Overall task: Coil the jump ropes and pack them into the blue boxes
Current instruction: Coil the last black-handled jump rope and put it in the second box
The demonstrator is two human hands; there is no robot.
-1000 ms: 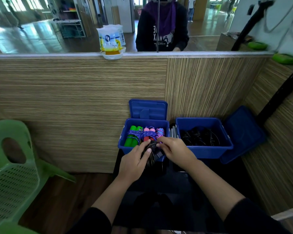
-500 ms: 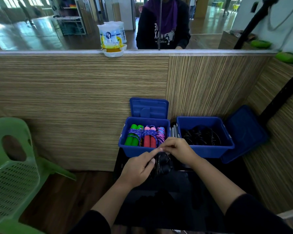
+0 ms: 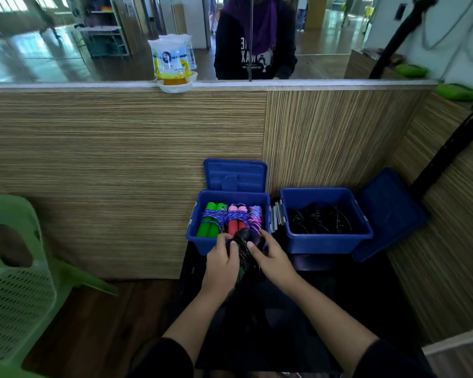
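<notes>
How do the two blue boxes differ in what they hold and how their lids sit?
The left box holds bundles with green, red and pink handles wound in purple cord; the right box holds only loose-looking black rope. The left box's lid stands upright behind it; the right box's lid leans off to its right. Both are open blue plastic tubs that look alike in size.

A dark table is set against a wooden wall panel. Two open blue boxes are placed side by side on its far edge. The left box is filled with coiled jump ropes with green, red and blue handles; the right box is filled with black ropes. A blue lid is leaned beside the right box.
</notes>
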